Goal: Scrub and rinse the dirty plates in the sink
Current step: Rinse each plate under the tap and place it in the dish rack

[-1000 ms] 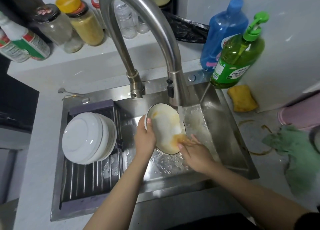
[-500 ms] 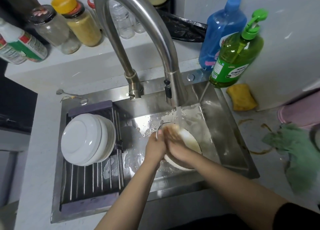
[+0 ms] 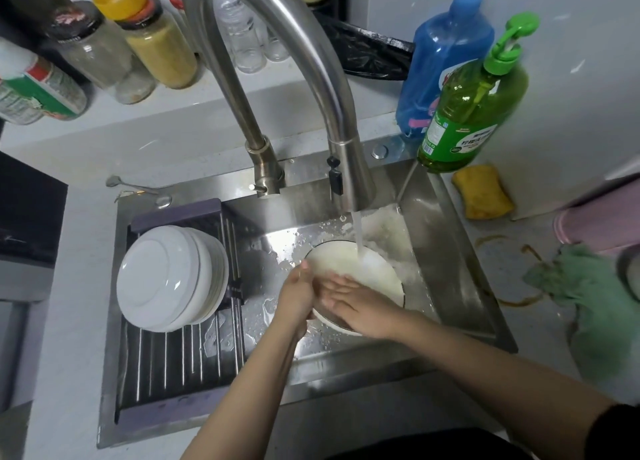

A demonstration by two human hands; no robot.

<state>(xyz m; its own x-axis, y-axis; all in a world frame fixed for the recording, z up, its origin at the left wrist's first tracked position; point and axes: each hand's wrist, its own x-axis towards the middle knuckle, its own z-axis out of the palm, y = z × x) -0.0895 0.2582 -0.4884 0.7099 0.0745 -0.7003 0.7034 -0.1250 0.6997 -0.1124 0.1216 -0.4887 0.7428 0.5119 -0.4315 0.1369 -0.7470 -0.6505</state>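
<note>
A white plate (image 3: 360, 267) with a dark rim lies nearly flat in the steel sink (image 3: 460, 269), under water running from the faucet (image 3: 349, 179). Its face looks pale and wet. My left hand (image 3: 298, 298) grips the plate's left edge, thumb on top. My right hand (image 3: 353, 304) lies on the plate's near face with fingers stretched out flat. A stack of clean white plates (image 3: 166, 279) leans on the dark drying rack (image 3: 173, 366) at the sink's left side.
A green soap bottle (image 3: 474, 113) and a blue bottle (image 3: 440, 54) stand at the sink's back right. A yellow sponge (image 3: 483, 191) and a green cloth (image 3: 588, 304) lie on the stained right counter. Jars (image 3: 152, 40) line the back shelf. A spoon (image 3: 131, 184) lies behind the rack.
The plate went from tilted upright with orange residue to lying low under the stream with a pale face. My right hand moved from its lower edge across its face.
</note>
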